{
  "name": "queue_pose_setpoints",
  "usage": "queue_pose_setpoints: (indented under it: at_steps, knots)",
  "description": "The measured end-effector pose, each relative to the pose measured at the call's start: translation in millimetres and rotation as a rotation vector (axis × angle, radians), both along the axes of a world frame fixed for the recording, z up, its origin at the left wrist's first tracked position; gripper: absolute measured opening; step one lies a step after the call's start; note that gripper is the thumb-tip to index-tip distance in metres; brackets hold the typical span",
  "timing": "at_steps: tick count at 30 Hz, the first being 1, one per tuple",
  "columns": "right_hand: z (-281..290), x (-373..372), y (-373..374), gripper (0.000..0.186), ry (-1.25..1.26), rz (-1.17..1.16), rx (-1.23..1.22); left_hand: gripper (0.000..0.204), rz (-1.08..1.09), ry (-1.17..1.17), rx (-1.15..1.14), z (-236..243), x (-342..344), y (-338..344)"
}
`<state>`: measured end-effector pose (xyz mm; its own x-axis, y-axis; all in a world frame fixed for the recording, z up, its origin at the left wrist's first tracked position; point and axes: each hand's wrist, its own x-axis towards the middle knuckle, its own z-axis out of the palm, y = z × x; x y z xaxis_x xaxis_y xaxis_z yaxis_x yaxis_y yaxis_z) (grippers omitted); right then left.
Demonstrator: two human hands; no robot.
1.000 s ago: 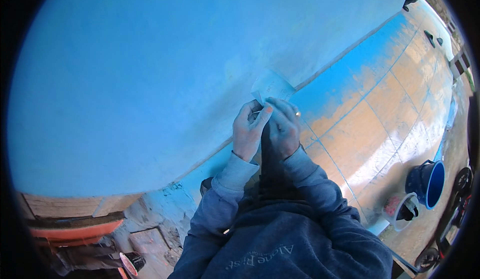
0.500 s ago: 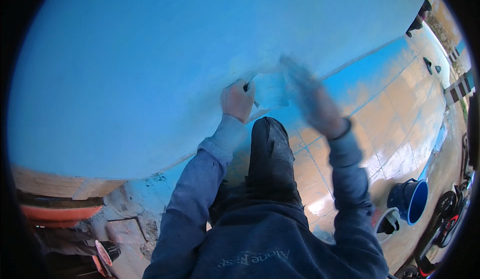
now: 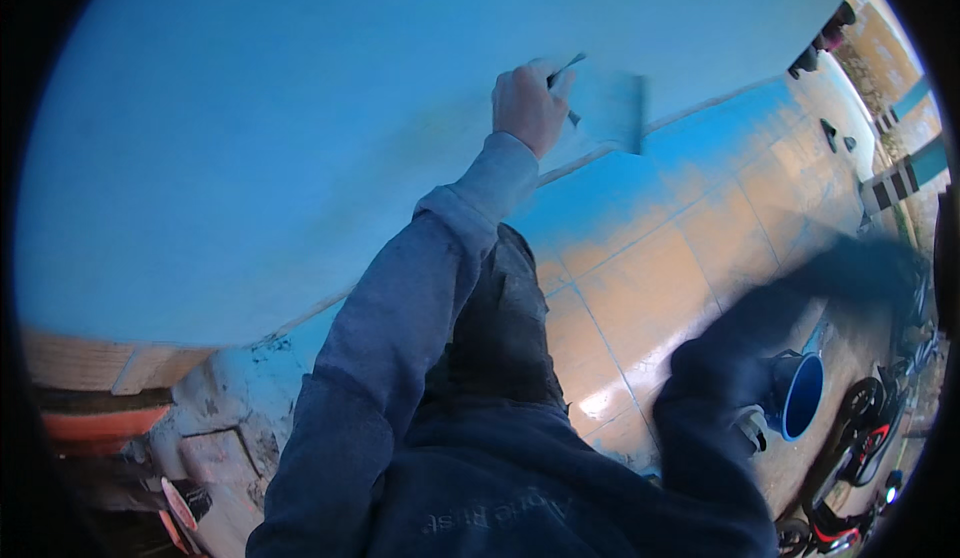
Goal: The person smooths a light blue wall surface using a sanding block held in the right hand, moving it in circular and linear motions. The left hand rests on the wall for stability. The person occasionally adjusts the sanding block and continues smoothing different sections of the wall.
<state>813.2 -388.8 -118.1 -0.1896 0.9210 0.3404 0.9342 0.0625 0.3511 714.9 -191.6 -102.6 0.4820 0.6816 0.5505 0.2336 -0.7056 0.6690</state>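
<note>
My left hand [image 3: 530, 108] is closed around the back of a wide putty knife [image 3: 612, 110]. Its flat, pale blade is blurred, with a dark far edge, and lies close to the light blue wall [image 3: 300, 138] just above the floor joint. Out to the right stretches my right arm [image 3: 740, 348], past the blue bucket. The right hand at its end is smeared by motion and dark, so its fingers cannot be made out.
Tan floor tiles [image 3: 640, 278] carry blue paint along the wall's foot. On the right stand a blue bucket [image 3: 803, 398] and a motorcycle [image 3: 860, 458]. Dark shoes [image 3: 829, 136] lie farther off. An orange-red object [image 3: 105, 426] is at lower left.
My left hand has moved up and to the right along the wall with the putty knife. My right hand has swung away from the blade, far out to the right.
</note>
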Motion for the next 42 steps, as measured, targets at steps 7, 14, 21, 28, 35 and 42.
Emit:
queue_pose_setpoints:
  at_steps: [7,14,21,28,35,42]
  knots:
    - [-281,72,-75,0.062,0.899,-0.898,-0.143,0.024,-0.181,0.028,0.04,-17,-6,-2]
    - [62,64,-84,0.059,0.334,-0.366,0.282,0.022,-0.023,0.104,0.086,-66,-7,15]
    - [71,-26,-22,0.056,-0.052,0.11,0.102,0.023,-0.05,0.118,-0.031,-61,-4,7]
    - [-362,6,-40,0.046,0.023,-0.402,-0.011,0.027,-0.33,-0.436,-0.346,-13,-33,22]
    - [-222,-16,25,0.034,1.637,-0.521,0.458,0.029,-0.601,-0.311,-1.19,-54,-70,75]
    - [-147,-61,73,0.045,1.807,-0.072,0.259,0.027,-0.998,-0.518,-1.622,-87,-92,59]
